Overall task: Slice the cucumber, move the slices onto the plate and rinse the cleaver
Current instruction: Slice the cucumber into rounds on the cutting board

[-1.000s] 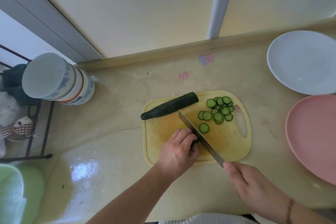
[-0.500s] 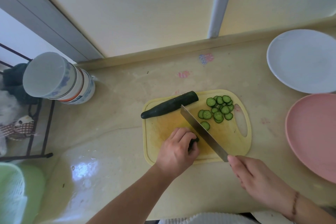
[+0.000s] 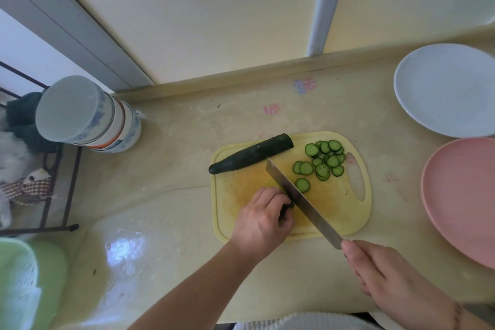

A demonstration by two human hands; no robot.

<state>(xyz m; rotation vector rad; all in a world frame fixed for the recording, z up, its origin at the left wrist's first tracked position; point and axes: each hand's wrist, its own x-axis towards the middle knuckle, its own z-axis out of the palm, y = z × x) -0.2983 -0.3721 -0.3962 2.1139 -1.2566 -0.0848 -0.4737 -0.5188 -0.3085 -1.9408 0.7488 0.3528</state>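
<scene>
Here cleaver (image 3: 302, 199) crosses cutting board (image 3: 348, 222); slices (image 3: 322, 162) beyond.

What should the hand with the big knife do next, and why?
Probably press the cleaver straight down for another slice. The right hand holds it against the small cucumber piece pinned by the left hand on the cutting board, and that piece isn't finished.

Glossy stone-look counter (image 3: 187, 222), matt yellow plastic board (image 3: 334, 211), brushed metal cleaver (image 3: 302, 199), smooth glazed plates (image 3: 444, 88).
</scene>
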